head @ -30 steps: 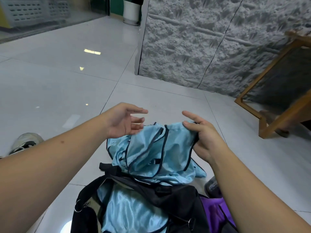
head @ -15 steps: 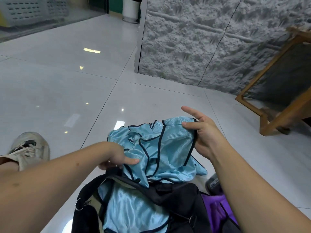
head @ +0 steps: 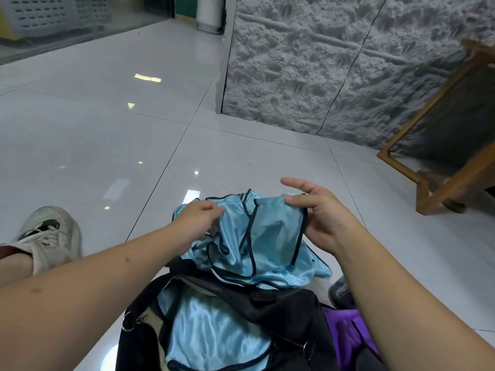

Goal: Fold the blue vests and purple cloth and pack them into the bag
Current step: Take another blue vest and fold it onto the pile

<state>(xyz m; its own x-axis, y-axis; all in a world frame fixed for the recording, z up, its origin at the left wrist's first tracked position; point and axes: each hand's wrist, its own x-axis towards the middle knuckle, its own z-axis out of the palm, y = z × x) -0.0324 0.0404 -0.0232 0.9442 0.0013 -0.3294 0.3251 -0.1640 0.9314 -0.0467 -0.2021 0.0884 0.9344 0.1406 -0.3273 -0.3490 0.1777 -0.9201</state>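
Down on glossy white floor tiles [head: 88, 135], with a rough grey stone wall [head: 308, 65] behind and a wooden frame [head: 428, 167] off to the right. Closest in, black bag [head: 270, 303] lying open, mouth facing up, one light blue vest [head: 214, 330] already inside it, shiny and a bit rumpled. Purple cloth [head: 345, 330] bunched just beside the bag on its right, touching it, partly hidden by the right forearm. Draped over the bag's far rim, a second blue vest with dark trim [head: 267, 236], crumpled, long axis running roughly left to right between both hands, dark-edged straps pointing up and away. Right hand [head: 321, 218] pinching the vest's upper right edge between thumb and fingers, index finger sticking out straight. Left hand [head: 198, 223] curled into the fabric at the left edge, gripping it. Worn pale sneaker [head: 48, 236] at far left.
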